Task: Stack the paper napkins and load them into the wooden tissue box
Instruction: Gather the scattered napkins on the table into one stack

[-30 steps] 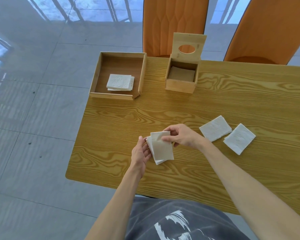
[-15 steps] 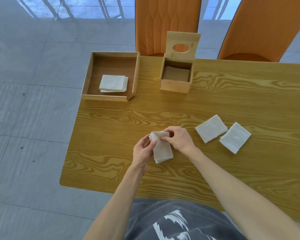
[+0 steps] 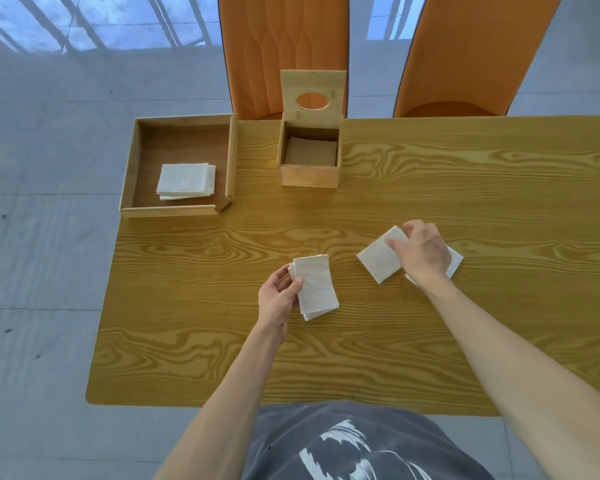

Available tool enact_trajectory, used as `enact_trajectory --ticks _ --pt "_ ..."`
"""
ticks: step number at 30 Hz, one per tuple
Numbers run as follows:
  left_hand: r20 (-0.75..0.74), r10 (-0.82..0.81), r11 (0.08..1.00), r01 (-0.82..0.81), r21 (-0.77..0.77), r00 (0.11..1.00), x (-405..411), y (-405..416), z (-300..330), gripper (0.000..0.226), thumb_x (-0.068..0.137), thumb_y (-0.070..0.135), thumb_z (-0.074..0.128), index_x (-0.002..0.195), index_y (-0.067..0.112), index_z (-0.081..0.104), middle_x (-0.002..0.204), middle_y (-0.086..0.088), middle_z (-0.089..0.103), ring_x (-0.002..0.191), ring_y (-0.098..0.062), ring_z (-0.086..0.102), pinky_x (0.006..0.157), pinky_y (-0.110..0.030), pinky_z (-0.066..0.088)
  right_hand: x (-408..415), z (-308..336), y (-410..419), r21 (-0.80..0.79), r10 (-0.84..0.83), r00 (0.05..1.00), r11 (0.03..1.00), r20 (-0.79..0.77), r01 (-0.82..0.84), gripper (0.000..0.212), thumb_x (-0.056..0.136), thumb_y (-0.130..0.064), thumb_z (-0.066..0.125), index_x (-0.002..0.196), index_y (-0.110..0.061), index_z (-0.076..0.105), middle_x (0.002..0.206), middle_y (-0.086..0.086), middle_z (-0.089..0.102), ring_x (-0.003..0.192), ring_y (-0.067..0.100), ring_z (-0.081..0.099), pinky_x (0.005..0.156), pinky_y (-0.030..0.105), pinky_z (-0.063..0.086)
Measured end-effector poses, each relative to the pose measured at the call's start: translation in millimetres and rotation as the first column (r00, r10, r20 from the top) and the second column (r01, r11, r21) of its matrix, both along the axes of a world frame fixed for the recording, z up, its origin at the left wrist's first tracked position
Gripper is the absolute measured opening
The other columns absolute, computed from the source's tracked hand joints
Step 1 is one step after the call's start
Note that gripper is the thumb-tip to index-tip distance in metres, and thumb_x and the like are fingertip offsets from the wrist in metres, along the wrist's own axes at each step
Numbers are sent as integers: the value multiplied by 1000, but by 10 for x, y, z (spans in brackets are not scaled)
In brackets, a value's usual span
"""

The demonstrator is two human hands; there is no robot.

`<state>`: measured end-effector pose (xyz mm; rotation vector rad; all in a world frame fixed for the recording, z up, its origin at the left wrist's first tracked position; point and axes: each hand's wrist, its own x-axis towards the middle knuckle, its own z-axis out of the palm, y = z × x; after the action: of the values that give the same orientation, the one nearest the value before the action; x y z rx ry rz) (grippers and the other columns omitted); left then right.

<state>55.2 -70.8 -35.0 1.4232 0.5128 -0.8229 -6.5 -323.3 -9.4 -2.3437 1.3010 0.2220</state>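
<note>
The left hand (image 3: 278,296) grips a napkin stack (image 3: 317,289) over the desk (image 3: 187,306), the right hand (image 3: 425,252) pinches a loose napkin (image 3: 378,263) lying on it, and the open box (image 3: 309,174) stands well beyond.

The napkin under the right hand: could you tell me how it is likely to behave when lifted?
Probably floppy: the napkin is thin folded paper, so it may droop from a one-edge grip. Likely very light, and lying flat on the table, so it may slide before the right hand lifts an edge.
</note>
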Motion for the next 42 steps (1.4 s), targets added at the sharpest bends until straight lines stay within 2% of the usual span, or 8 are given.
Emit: enact_trajectory --ticks 4,8,16,21,27,33,36,42 --pt "4 12 1000 -12 1 1000 5 -17 3 37 89 6 70 122 17 59 115 -5 71 106 -24 69 81 -40 58 8 -21 -65 -18 31 990 999 -135 -34 58 84 -51 70 124 -11 58 126 15 55 114 33 56 92 42 43" --pt "-11 17 999 -17 -34 1000 -1 -44 27 34 89 7 69 120 18 61 117 -6 72 104 -22 69 90 -44 56 52 -20 -60 -31 80 986 996 -146 -86 50 83 -52 71 119 -18 62 123 12 60 116 32 54 97 43 37" --pt "-38 19 998 -21 -55 999 18 -78 110 29 94 13 65 123 15 61 108 -7 72 92 -21 69 77 -38 56 46 146 -65 223 112 975 963 189 -154 31 87 -18 72 117 -12 65 114 5 70 108 23 63 89 37 51" --pt "-41 -11 997 8 -72 999 34 -69 153 28 99 32 56 117 13 66 112 -11 72 95 -21 68 76 -35 57 99 428 -106 464 184 939 831 292 -307 30 86 -15 73 116 -18 69 106 -3 70 102 15 65 85 30 53" --pt "-49 -17 999 15 -44 999 32 -102 185 39 102 48 41 108 19 67 116 -10 72 105 -24 69 79 -34 55 345 579 118 742 362 896 519 258 -424 33 81 -13 80 112 -16 68 97 2 76 91 10 71 74 23 58" --pt "-27 -63 998 63 -25 998 13 -88 168 46 98 56 41 109 21 70 113 -10 75 104 -24 71 91 -40 54 548 259 517 670 452 855 555 255 -493 25 80 -18 81 103 -18 72 99 2 76 98 17 69 87 33 56" --pt "-17 -70 997 70 -18 997 1 -77 147 50 91 56 57 113 14 72 105 -9 74 91 -25 67 81 -40 52 587 145 649 519 531 819 647 219 -559 19 82 -21 76 101 -21 74 104 0 73 102 17 66 88 34 54" --pt "10 -86 996 86 -16 996 -5 -74 90 51 82 21 79 129 13 60 114 -8 75 105 -27 71 87 -43 58 543 15 799 260 572 797 754 193 -604 25 82 -31 73 107 -26 71 107 -2 72 101 19 64 84 37 52"
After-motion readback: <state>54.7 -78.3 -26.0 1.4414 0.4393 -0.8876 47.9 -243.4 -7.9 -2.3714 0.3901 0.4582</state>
